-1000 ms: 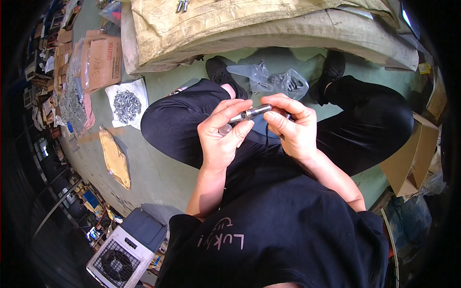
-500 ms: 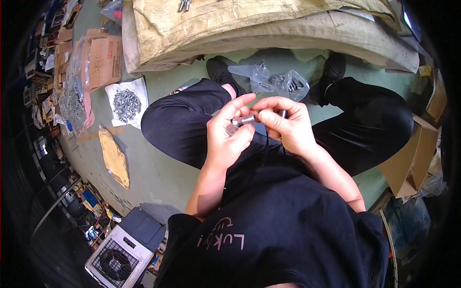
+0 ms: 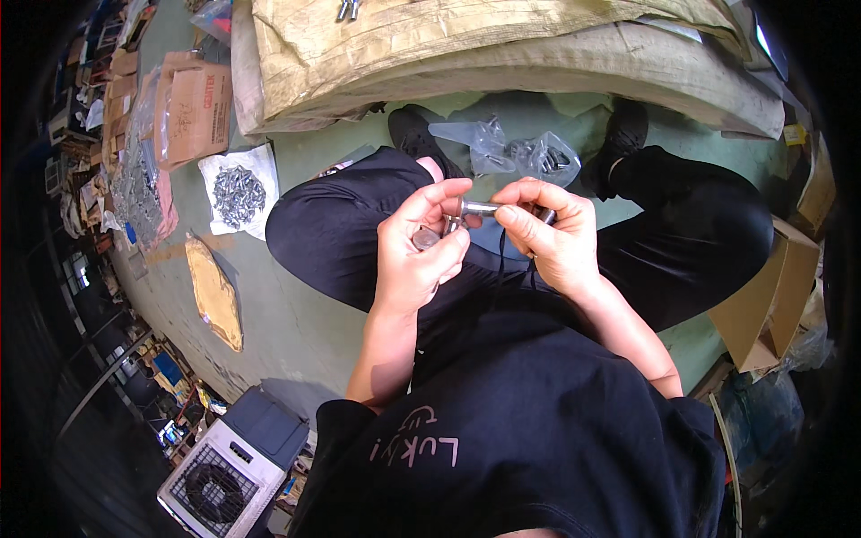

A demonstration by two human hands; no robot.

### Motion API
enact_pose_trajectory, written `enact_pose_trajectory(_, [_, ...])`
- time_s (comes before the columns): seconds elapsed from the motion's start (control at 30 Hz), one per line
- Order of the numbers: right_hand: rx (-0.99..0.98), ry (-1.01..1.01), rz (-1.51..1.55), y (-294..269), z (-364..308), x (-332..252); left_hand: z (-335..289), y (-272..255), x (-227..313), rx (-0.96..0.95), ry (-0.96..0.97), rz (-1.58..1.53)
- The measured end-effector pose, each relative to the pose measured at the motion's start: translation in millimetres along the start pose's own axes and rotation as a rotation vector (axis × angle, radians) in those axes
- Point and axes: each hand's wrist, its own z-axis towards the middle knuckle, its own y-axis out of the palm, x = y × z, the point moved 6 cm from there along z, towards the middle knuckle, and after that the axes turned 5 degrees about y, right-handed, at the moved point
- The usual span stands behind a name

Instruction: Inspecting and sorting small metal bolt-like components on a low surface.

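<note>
A slim silver metal pin spans the gap between my two hands, above my lap. My left hand is closed around its wider left end and also holds a round-ended silver piece in the curled fingers. Thumb and forefinger of my right hand pinch the pin's right end. A second, darker metal cylinder shows among the right fingers, mostly hidden.
Clear plastic bags with metal pieces lie between my feet. To the left, small metal parts fill a white sheet, near a cardboard box and a tan flat piece. A cloth-covered slab stands ahead; an open carton is right.
My hands have drawn slightly apart, the left going left and the right going right. More of the silver pin shows between them, and the round-ended piece in my left hand has come into sight.
</note>
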Motion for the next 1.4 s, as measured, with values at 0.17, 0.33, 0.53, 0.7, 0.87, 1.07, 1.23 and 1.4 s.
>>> enact_pose_trajectory(0.17, [0.000,0.066,0.150,0,-1,6,0,1,5,0.021,0.008,0.007])
enact_pose_trajectory(0.33, [-0.011,0.129,0.222,-1,-2,13,1,4,11,0.044,0.144,0.240])
enact_pose_trajectory(0.53, [0.025,-0.080,0.000,-1,-3,2,-1,0,7,0.072,0.104,0.116])
enact_pose_trajectory(0.7, [0.039,-0.433,-0.319,6,-12,-23,-1,-2,6,0.053,0.127,0.074])
enact_pose_trajectory(0.87, [0.035,-0.397,-0.313,6,-10,-21,1,-5,3,0.045,0.133,0.033])
enact_pose_trajectory(1.07, [-0.016,-0.014,0.098,4,-8,5,-1,-3,10,0.033,0.208,0.082])
enact_pose_trajectory(1.23, [-0.014,0.007,0.170,4,-9,5,-1,-1,8,0.042,0.171,0.064])
enact_pose_trajectory(1.4, [0.006,-0.095,0.056,2,-9,-3,0,1,6,0.035,0.169,0.051])
